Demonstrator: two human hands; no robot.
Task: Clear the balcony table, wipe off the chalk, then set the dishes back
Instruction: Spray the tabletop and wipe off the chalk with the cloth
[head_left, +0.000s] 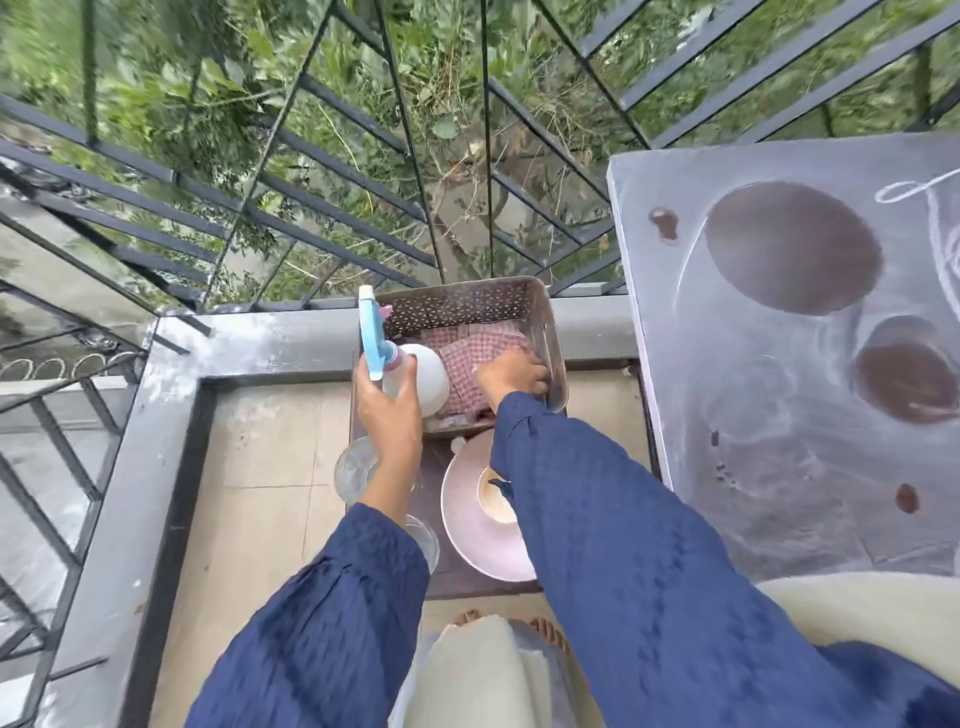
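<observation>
Left hand (387, 410) closed around spray bottle (410, 376) over perforated basket (540, 312); right hand (511, 375) inside, apparently gripping checked cloth (467, 358). Plate (475, 525) below; chalk-dusted tabletop (769, 467) at right.

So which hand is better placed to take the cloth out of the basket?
The right hand: it is already on the checked cloth inside the basket. The left hand holds the spray bottle.
</observation>
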